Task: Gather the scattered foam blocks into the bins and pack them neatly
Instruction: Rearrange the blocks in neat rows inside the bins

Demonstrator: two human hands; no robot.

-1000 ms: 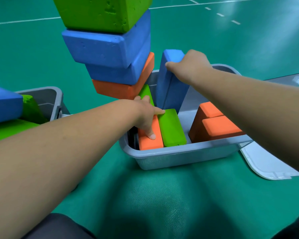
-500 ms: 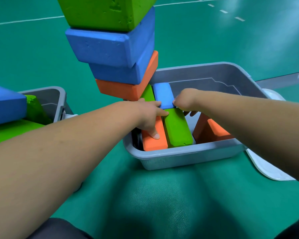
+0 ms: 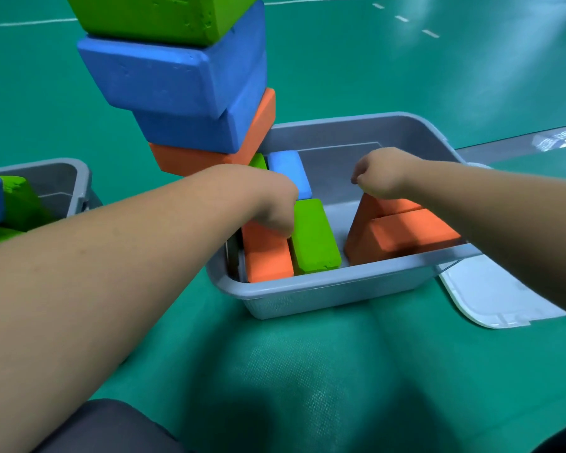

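Observation:
A grey bin (image 3: 340, 291) sits on the green floor in front of me. Along its left side lie an orange block (image 3: 268, 256), a green block (image 3: 314, 237) and behind them a blue block (image 3: 290, 173). My left hand (image 3: 272, 204) is curled over the far end of that orange block, fingertips hidden at the seam with the green one. On the bin's right side two orange blocks (image 3: 409, 233) lean together. My right hand (image 3: 383, 174) grips the top edge of the upright one.
A tall stack of green, blue and orange blocks (image 3: 183, 80) rises by the bin's far left corner, close to my left arm. A second grey bin (image 3: 62, 178) at the left holds green and blue blocks. A white lid (image 3: 490, 295) lies right of the bin.
The blue block that my right hand held upright now lies flat in the bin. My right hand has moved right onto the leaning orange blocks. My left hand's fingers have curled.

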